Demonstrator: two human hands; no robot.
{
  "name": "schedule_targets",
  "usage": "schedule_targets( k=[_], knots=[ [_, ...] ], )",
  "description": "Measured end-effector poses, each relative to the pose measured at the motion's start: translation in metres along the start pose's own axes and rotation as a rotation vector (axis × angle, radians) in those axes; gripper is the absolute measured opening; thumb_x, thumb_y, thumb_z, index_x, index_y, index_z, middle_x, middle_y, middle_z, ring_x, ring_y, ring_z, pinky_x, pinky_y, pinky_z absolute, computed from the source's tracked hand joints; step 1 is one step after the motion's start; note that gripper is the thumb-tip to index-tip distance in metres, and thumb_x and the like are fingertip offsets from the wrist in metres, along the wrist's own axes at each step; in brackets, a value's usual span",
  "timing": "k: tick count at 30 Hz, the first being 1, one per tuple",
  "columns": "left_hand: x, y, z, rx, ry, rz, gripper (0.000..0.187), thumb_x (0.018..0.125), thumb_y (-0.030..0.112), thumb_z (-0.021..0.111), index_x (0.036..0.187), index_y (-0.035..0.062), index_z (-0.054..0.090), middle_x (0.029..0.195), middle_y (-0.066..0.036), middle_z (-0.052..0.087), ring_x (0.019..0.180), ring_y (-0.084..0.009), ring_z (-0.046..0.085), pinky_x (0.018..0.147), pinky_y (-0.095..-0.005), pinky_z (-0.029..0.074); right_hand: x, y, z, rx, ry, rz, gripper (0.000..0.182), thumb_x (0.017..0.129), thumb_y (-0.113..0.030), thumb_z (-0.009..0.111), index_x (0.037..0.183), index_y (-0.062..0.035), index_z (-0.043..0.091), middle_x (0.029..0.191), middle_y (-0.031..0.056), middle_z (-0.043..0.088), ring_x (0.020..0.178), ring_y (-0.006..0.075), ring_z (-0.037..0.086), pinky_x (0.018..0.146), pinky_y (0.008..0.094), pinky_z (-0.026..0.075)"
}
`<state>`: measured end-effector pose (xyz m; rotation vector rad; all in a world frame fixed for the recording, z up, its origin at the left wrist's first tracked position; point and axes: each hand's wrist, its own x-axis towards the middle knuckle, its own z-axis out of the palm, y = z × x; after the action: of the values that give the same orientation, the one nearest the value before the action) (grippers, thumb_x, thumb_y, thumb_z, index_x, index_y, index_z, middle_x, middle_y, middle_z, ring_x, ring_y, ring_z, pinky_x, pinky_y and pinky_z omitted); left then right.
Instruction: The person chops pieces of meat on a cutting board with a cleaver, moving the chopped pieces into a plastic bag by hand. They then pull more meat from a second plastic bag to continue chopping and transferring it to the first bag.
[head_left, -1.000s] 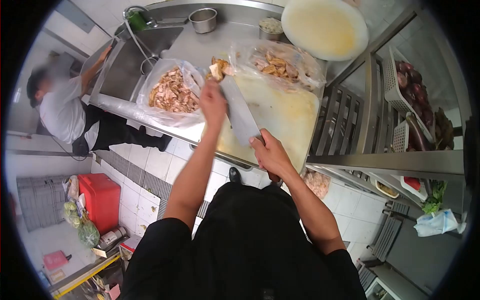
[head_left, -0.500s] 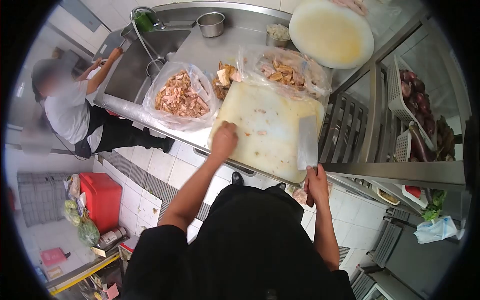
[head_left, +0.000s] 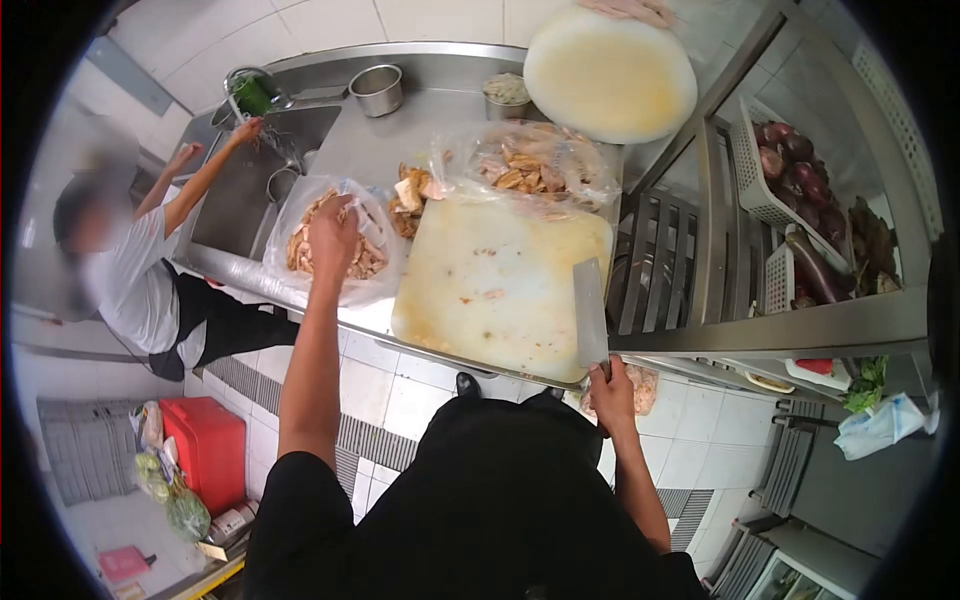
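Note:
My right hand (head_left: pixel 612 392) is closed round the handle of a cleaver (head_left: pixel 590 312), whose broad blade lies over the right edge of the cutting board (head_left: pixel 500 325). Scraps dot the board's surface. Over an open plastic bag of chopped meat (head_left: pixel 372 262), left of the board, is my left hand (head_left: pixel 333 238); its fingers point down at the meat and are too hidden to read. Browned meat chunks (head_left: pixel 408 190) sit at the board's far left corner. Behind the board lies another clear bag of meat pieces (head_left: pixel 530 170).
Another person (head_left: pixel 125 260) stands at the sink (head_left: pixel 235 205) on the left, hands near running water. A metal pot (head_left: pixel 377 92), a bowl of pale food (head_left: pixel 506 92) and a round board (head_left: pixel 610 75) stand at the back. A metal rack (head_left: pixel 735 230) with onions borders the right.
My left hand has moved from the board's left edge to the bag of chopped meat. The cleaver stays in my right hand. Water now splashes at the sink, and the camera view has shifted.

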<state>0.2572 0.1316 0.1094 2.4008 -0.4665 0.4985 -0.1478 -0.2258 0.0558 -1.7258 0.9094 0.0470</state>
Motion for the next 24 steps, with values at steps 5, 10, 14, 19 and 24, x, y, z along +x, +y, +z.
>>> schedule_targets(
  k=[5, 10, 14, 19, 24],
  knots=[
    [0.016, 0.085, 0.097, -0.183, -0.245, 0.122, 0.025, 0.093, 0.017, 0.065, 0.113, 0.0056, 0.075, 0.115, -0.019, 0.073, 0.105, -0.0397, 0.069, 0.092, -0.0465, 0.055, 0.013, 0.013, -0.001, -0.399, 0.058, -0.191, 0.034, 0.104, -0.030, 0.058, 0.122, -0.0015, 0.055, 0.079, 0.0152, 0.066, 0.067, 0.0269, 0.067, 0.063, 0.0411, 0.053],
    [0.068, 0.148, 0.204, -0.008, -0.534, 0.240, 0.027, 0.093, 0.021, 0.065, 0.115, 0.0077, 0.075, 0.116, -0.020, 0.072, 0.105, -0.0405, 0.069, 0.092, -0.0481, 0.056, 0.009, -0.015, -0.002, -0.339, -0.001, 0.001, 0.040, 0.104, -0.035, 0.057, 0.126, -0.0016, 0.053, 0.103, 0.0267, 0.071, 0.097, 0.0457, 0.069, 0.085, 0.0513, 0.053],
    [0.134, 0.183, 0.269, 0.126, -0.784, 0.368, 0.049, 0.093, 0.027, 0.064, 0.138, 0.0090, 0.062, 0.116, -0.022, 0.073, 0.107, -0.0406, 0.069, 0.093, -0.0500, 0.055, 0.004, -0.024, 0.004, -0.328, 0.017, 0.041, 0.041, 0.104, -0.036, 0.057, 0.124, -0.0007, 0.053, 0.110, 0.0297, 0.071, 0.106, 0.0514, 0.066, 0.090, 0.0552, 0.052],
    [0.217, 0.240, 0.281, -0.133, -0.642, 0.497, 0.056, 0.094, 0.027, 0.063, 0.147, 0.0111, 0.055, 0.111, -0.025, 0.073, 0.105, -0.0400, 0.071, 0.091, -0.0489, 0.055, 0.003, -0.025, 0.005, -0.274, 0.001, 0.086, 0.038, 0.104, -0.035, 0.057, 0.118, 0.0004, 0.053, 0.106, 0.0305, 0.071, 0.103, 0.0530, 0.066, 0.089, 0.0575, 0.052],
    [0.274, 0.237, 0.331, 0.482, -1.334, 0.601, 0.049, 0.093, 0.025, 0.062, 0.140, 0.0109, 0.064, 0.122, -0.025, 0.071, 0.113, -0.0379, 0.069, 0.099, -0.0450, 0.054, 0.003, -0.036, -0.004, -0.303, -0.013, 0.101, 0.039, 0.104, -0.035, 0.058, 0.119, 0.0000, 0.053, 0.105, 0.0304, 0.071, 0.103, 0.0524, 0.066, 0.089, 0.0573, 0.052]
  ],
)
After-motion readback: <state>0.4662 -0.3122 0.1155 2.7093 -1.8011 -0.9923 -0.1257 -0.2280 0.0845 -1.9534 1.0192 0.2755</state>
